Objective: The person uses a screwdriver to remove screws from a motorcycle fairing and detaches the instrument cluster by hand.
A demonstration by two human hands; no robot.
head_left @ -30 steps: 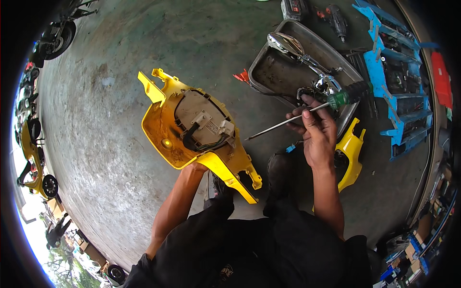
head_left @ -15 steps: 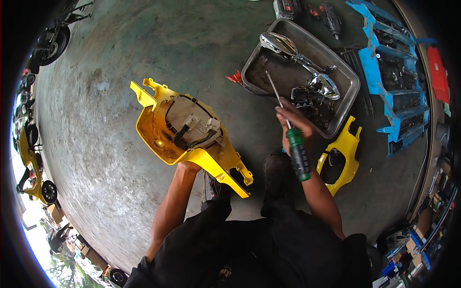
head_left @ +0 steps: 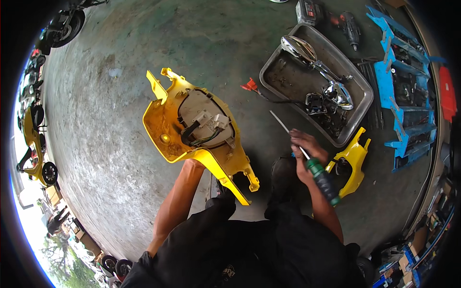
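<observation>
My left hand (head_left: 194,164) is under a yellow scooter headlight cover (head_left: 158,122) and holds it up. Its fingers are hidden behind the shell. The inner side of the cover faces me, showing the grey back of a headlight unit (head_left: 204,108) with white connectors and dark wires. To the right, my right hand (head_left: 307,150) is closed around a screwdriver (head_left: 322,182) with a green and black handle. The thin metal shaft passes by the fingers, and its tip points up and left, apart from the cover. A smaller yellow panel (head_left: 354,178) lies on the floor beside my right forearm.
A metal tray (head_left: 272,67) at the upper right holds chrome mirrors (head_left: 298,49) and small dark parts. A red connector (head_left: 249,85) on a cable hangs over its edge. Beyond are a power tool (head_left: 352,30) and a blue cantilever toolbox (head_left: 383,79). Scooters (head_left: 32,149) stand far left.
The screwdriver has come nearer me, its tip now off the tray and its handle swung rightward. The view has shifted, so the floor items appear farther right. My left hand still holds the cover.
</observation>
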